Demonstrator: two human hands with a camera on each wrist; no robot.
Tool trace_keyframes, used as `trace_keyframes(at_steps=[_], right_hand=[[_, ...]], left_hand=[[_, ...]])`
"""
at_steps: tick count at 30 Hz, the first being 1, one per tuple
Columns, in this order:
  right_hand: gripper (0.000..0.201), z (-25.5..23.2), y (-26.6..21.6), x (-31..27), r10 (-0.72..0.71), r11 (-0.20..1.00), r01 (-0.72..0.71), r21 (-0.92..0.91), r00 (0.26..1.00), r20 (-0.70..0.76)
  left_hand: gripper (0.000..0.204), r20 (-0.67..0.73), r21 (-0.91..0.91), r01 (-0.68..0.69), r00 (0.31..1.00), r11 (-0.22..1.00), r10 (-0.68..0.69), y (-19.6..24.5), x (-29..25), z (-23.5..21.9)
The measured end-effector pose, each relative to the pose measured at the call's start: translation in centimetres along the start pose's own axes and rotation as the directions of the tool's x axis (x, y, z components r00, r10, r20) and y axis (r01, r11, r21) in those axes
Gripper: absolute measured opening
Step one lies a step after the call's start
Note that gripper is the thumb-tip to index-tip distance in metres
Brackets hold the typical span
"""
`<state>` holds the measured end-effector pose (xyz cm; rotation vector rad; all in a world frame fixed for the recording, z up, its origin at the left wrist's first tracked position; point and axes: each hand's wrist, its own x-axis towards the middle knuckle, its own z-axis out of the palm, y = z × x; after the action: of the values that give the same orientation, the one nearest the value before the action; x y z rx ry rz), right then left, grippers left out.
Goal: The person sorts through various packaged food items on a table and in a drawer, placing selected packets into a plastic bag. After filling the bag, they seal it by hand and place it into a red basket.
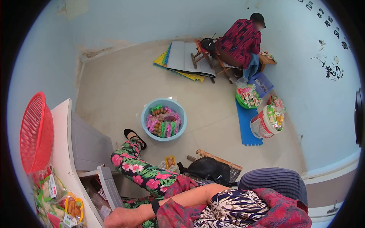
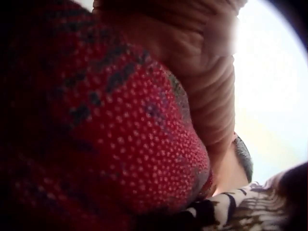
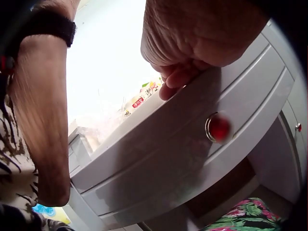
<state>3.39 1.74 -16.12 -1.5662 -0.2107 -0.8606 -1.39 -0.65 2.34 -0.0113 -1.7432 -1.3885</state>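
Observation:
My right hand [image 1: 123,218] reaches down to the white cabinet at the lower left of the head view, where a drawer [image 1: 107,186] stands pulled out. In the right wrist view, the right hand's curled fingers [image 3: 175,83] hold the upper edge of the white drawer front [image 3: 159,139], which has a red knob [image 3: 220,128]. My left hand [image 2: 211,43] shows only its wrinkled palm side in the left wrist view, beside a red dotted sleeve [image 2: 144,130]; its fingers are hidden. The left forearm [image 3: 43,106], with a black band, crosses the left of the right wrist view.
Food packets [image 1: 57,190] and a red basket [image 1: 36,133] lie on the cabinet top. A blue basin [image 1: 143,118] of packets stands on the floor. Farther off are a filled white bucket [image 1: 260,125] and a seated person [image 1: 239,43]. A black bag [image 1: 209,169] sits near my leg.

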Motion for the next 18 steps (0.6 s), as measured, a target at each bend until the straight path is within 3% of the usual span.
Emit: trace_keyframes(at_steps=[4, 9, 11, 14, 16, 18], right_hand=[[0.014, -0.5, -0.9, 0.2, 0.043, 0.997, -0.040, -0.065, 0.998, 0.052], [0.012, -2.5, -1.2, 0.7, 0.037, 0.998, -0.037, 0.058, 0.999, 0.002], [0.011, -5.0, -1.6, 1.5, 0.055, 0.997, -0.052, 0.052, 0.997, -0.053], [0.012, -10.4, -2.4, 2.5, 0.189, 0.979, -0.175, 0.101, 0.969, -0.158], [0.011, -14.2, -3.0, 2.9, 0.392, 0.909, -0.342, 0.238, 0.895, -0.213], [0.012, -17.7, -1.7, 2.2, 0.375, 0.926, -0.326, 0.192, 0.855, -0.357]], left_hand=[[0.061, -0.065, -0.021, -0.043, 0.997, 0.999, 0.042, -1.5, -1.4, 2.0], [0.060, -0.116, -0.084, 0.021, 0.993, 0.996, -0.031, -1.4, -2.5, 2.5], [0.061, -0.140, -0.138, 0.043, 0.988, 0.989, -0.063, -1.5, -2.8, 2.4], [0.065, -0.033, -0.222, 0.159, 0.985, 0.962, -0.171, -1.4, -2.5, 0.3], [0.074, 0.019, -0.266, 0.216, 0.976, 0.939, -0.219, -1.5, -3.0, -1.0], [0.082, -0.029, -0.283, 0.210, 0.973, 0.936, -0.227, -2.2, -4.3, -1.0]])
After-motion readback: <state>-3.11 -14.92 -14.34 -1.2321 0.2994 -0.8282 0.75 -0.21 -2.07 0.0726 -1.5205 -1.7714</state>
